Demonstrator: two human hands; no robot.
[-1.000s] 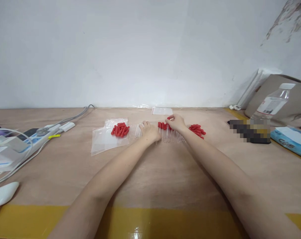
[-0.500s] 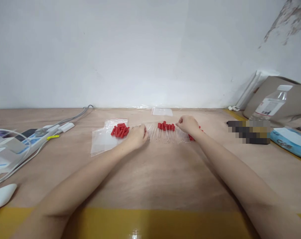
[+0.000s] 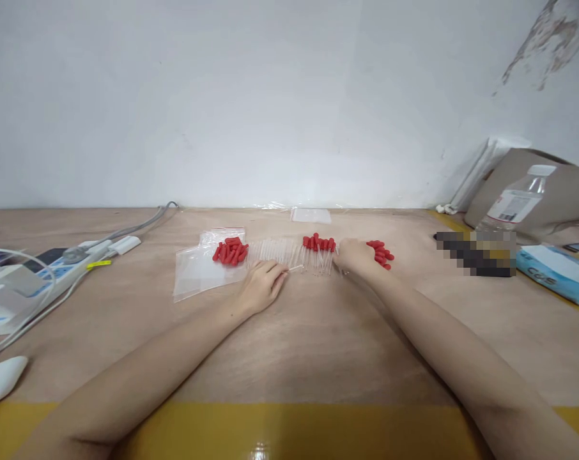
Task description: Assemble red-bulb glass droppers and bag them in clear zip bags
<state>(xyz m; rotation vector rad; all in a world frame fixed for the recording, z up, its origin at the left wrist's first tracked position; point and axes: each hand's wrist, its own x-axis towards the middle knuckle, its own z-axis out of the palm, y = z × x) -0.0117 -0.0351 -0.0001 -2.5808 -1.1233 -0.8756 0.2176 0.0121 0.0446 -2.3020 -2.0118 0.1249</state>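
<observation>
Fingers (image 3: 280, 272) of the left hand (image 3: 262, 286) pinch a thin tube (image 3: 296, 268); for the right hand (image 3: 355, 257), I cannot tell.

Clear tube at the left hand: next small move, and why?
Probably have the right hand take one of the red dropper bulbs beside it: the clear tube in the left hand shows no bulb on its visible end. What the right hand grips is hidden.

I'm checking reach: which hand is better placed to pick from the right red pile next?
Probably the right hand: it's beside that pile, while the left hand, farther off, holds a tube.
</observation>
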